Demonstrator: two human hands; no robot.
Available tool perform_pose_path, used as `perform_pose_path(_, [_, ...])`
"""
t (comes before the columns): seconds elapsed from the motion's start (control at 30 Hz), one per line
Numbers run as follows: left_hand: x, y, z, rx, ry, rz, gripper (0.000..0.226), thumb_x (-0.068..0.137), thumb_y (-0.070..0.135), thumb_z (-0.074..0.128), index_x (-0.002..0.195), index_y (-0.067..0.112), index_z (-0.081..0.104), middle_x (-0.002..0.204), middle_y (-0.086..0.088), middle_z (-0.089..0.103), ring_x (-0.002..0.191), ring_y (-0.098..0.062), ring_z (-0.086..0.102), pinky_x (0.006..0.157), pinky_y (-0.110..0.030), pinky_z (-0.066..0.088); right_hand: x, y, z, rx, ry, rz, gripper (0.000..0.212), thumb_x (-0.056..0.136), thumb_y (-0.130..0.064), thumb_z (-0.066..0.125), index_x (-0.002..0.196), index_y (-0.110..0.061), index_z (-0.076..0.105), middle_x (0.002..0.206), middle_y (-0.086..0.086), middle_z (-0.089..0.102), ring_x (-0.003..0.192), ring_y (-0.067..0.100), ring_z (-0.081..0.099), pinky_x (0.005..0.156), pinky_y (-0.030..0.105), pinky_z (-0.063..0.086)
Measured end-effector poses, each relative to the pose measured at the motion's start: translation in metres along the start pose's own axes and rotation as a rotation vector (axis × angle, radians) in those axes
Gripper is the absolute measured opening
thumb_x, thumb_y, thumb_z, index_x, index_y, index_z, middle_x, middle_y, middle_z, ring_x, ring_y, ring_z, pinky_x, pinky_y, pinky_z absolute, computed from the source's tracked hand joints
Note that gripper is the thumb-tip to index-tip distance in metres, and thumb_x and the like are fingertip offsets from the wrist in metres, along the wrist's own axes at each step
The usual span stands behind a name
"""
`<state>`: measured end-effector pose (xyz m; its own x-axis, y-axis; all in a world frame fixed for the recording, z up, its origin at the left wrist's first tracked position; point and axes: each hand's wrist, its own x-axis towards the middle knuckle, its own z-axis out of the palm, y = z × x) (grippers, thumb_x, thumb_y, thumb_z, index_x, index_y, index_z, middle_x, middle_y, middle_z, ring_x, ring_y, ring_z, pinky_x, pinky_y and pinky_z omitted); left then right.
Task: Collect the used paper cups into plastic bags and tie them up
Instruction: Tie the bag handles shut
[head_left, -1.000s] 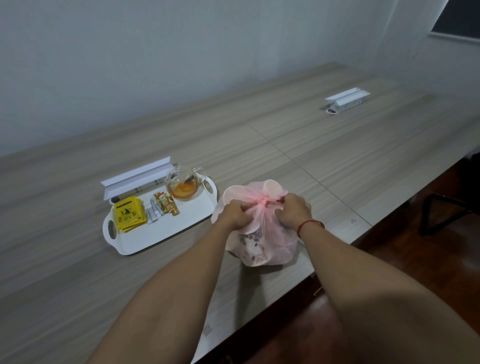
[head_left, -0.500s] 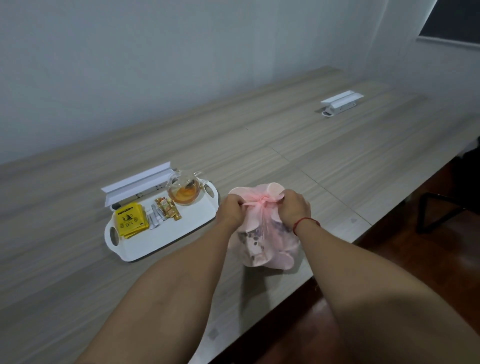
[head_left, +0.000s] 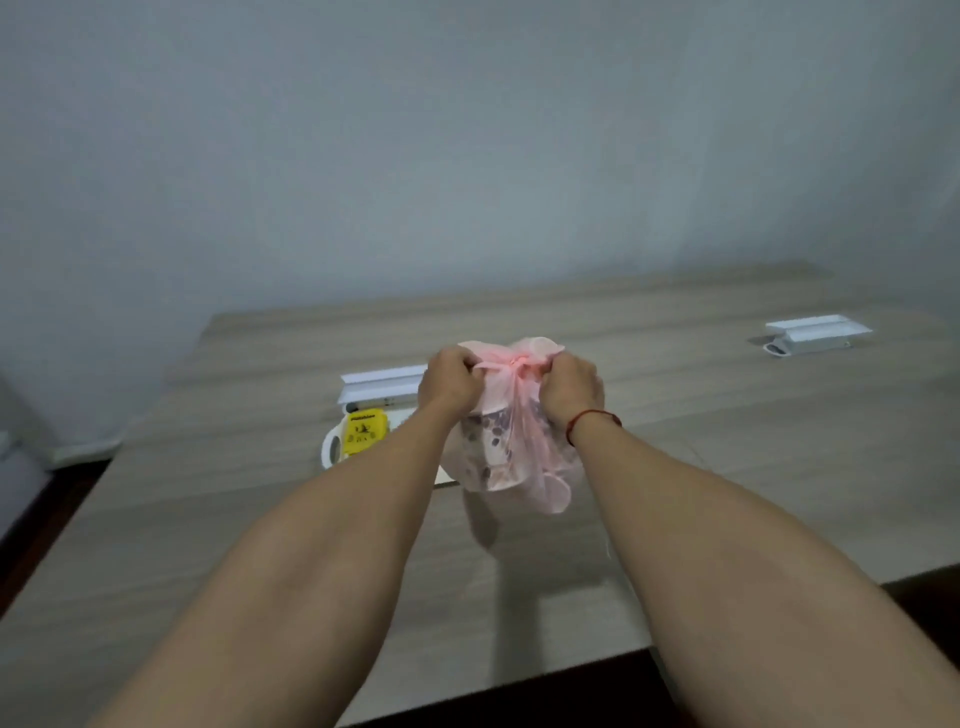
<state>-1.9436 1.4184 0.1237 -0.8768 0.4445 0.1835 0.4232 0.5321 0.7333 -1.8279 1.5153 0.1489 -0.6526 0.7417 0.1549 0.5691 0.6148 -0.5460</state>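
**Both Hands on the Knotted Pink Bag**

Both hands were clenched on the thin, see-through pink plastic bag (head_left: 511, 452), which hung between them over the pale wood-grain surface (head_left: 260, 545), towards its near edge. The left hand (head_left: 451, 382) had its grip curled round one twisted ear of the bag's mouth. The right hand (head_left: 571, 387) gripped the other ear. Both ears ran taut to a small pink knot (head_left: 514, 362) between the two fists. Through the film showed the crumpled, patterned paper cups (head_left: 488, 441), bunched in the bag's lower half. A shadow lay on the wood below the bag; whether its bottom touched I could not tell. A red string bracelet (head_left: 592, 418) circled the right wrist.

Just left of the bag sat a white plastic tray (head_left: 332, 452) with a cut-out handle, mostly hidden by the left forearm. A flat yellow packet (head_left: 366, 431) lay in it. Just beyond the tray stood a long white box (head_left: 382, 382) with its lid raised. A second white box (head_left: 815, 335) of the same kind lay well apart, far off to the right. A plain grey-white wall (head_left: 467, 156) rose behind the surface.
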Motion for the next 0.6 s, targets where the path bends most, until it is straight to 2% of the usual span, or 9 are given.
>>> perform_pose_path(0.17, [-0.035,-0.043,-0.088,0.034,0.239,-0.159,0.018,0.082,0.013,0.062,0.09,0.009,0.078,0.097,-0.012,0.075,0.095,-0.026,0.069,0.085,-0.03,0.054,-0.029,-0.07,0.036,0.135,-0.186,-0.217,0.03,0.09,-0.028,0.057,0.112,-0.012,0.067,0.119,0.017,0.066,0.115,0.035,0.058,0.095,0.038,0.048])
perform_pose_path(0.27, [-0.074,-0.082,-0.151,0.083,0.356,-0.29,0.019,0.08,0.013,0.063,0.09,0.011,0.078,0.098,-0.012,0.075,0.098,-0.025,0.068,0.086,-0.028,0.052,-0.063,-0.123,0.066,0.182,-0.31,-0.376,0.026,0.087,-0.025,0.056,0.107,-0.016,0.07,0.114,0.012,0.069,0.111,0.033,0.061,0.093,0.038,0.051])
perform_pose_path(0.4, [-0.151,-0.14,-0.242,0.115,0.513,-0.467,0.018,0.079,0.011,0.063,0.088,0.011,0.078,0.096,-0.012,0.076,0.096,-0.026,0.069,0.083,-0.026,0.051,-0.142,-0.204,0.096,0.243,-0.472,-0.601,0.025,0.088,-0.021,0.057,0.107,-0.02,0.072,0.113,0.012,0.07,0.108,0.031,0.063,0.09,0.036,0.05])
perform_pose_path(0.6, [-0.311,-0.207,-0.365,0.15,0.783,-0.711,0.015,0.079,0.014,0.067,0.089,0.011,0.078,0.099,-0.01,0.075,0.099,-0.026,0.068,0.086,-0.027,0.05,-0.298,-0.315,0.141,0.316,-0.724,-0.863,0.027,0.087,-0.031,0.062,0.104,-0.013,0.072,0.108,0.015,0.071,0.101,0.032,0.066,0.082,0.033,0.052])
